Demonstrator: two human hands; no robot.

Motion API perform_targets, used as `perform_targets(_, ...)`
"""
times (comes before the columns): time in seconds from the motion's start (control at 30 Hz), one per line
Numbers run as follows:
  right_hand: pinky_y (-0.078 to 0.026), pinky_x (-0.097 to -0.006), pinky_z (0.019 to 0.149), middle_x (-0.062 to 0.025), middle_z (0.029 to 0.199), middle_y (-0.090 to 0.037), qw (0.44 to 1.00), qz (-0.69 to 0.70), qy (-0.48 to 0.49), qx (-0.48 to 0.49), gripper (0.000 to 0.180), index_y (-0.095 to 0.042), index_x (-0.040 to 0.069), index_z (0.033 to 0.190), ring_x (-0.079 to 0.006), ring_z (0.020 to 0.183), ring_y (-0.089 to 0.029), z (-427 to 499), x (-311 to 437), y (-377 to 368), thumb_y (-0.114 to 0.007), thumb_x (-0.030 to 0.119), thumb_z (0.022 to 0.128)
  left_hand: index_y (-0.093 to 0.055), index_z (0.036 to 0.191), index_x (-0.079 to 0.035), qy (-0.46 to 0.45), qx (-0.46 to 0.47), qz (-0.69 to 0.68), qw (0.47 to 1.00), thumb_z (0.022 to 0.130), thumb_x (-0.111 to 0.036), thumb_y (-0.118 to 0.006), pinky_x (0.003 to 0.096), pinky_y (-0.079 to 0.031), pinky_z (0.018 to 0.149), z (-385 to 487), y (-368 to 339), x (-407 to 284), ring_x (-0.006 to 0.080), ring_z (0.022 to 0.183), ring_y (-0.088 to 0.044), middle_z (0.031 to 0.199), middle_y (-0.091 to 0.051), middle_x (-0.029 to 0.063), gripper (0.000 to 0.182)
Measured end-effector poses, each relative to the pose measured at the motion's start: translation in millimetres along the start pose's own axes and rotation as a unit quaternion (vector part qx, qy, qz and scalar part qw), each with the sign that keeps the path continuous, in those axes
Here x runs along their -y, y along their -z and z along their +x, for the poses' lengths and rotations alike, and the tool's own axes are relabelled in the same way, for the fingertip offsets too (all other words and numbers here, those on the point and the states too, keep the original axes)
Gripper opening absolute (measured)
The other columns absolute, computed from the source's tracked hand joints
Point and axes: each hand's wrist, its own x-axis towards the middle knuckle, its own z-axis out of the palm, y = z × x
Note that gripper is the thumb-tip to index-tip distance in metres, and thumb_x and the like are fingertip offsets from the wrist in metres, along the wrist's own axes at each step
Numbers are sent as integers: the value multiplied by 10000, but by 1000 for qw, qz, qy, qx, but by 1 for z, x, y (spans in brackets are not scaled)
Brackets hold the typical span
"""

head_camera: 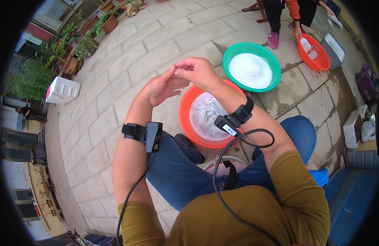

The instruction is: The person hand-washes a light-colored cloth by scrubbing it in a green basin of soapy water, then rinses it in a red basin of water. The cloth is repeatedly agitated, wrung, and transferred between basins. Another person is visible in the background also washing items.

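Both hands are raised in front of me, up and left of a red plastic basin. My left hand (166, 87) has its palm turned inward and its fingers apart. My right hand (198, 73) is bent over it, with its fingertips meeting the left thumb. Whether something small is pinched there, I cannot tell. The red basin (188, 130) stands on the paving before my knees, partly covered by my right forearm. Pale wet cloth (209, 114) lies in its sudsy water. Touching or close behind it is a green basin (232, 78) holding thick white foam (250, 69).
At the upper right, another person's hand (297, 32) grips an orange-red basin (323, 63) with white items inside, beside a grey container (333, 49). A white foam box (64, 90) and potted plants (110, 24) stand left. Black cables (218, 181) run from my wrist devices.
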Motion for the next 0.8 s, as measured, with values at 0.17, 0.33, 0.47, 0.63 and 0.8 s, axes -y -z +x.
perform_targets(0.17,-482,-249,622,-54,845,-662,994,88,-64,31,200,-658,7,927,-122,727,-607,1,-2,8,-649,155,792,-417,1309,-86,-27,13,-56,998,942,-517,-292,405,-310,1004,5,-7,10,254,1237,-409,1290,-488,138,580)
perform_targets(0.33,-444,-266,765,-59,920,-658,984,137,-114,-25,211,-655,21,946,-129,868,-585,6,-18,9,-636,182,811,-475,1272,-108,-33,-107,-54,992,944,-466,-351,395,-317,998,12,3,18,233,1203,-437,1249,-520,115,501)
perform_targets(0.47,-377,-279,878,-58,944,-654,972,189,-135,-29,225,-653,28,955,-132,964,-548,6,-31,8,-640,199,810,-559,1189,-103,-53,-205,-20,977,913,-345,-503,359,-335,978,14,10,26,175,1113,-489,1135,-576,58,372)
perform_targets(0.63,-361,-280,885,-43,965,-649,961,214,-171,-18,227,-647,44,972,-133,969,-540,8,-42,6,-639,198,806,-616,1095,-97,-61,-174,40,982,840,-234,-635,279,-375,918,23,4,37,111,988,-532,995,-612,2,290)
perform_targets(0.8,-352,-290,881,-16,963,-632,943,267,-200,8,210,-629,87,967,-127,959,-532,8,-53,0,-631,221,806,-652,968,-77,-83,-192,36,977,776,-224,-702,281,-392,825,32,4,42,116,892,-549,911,-643,22,247)
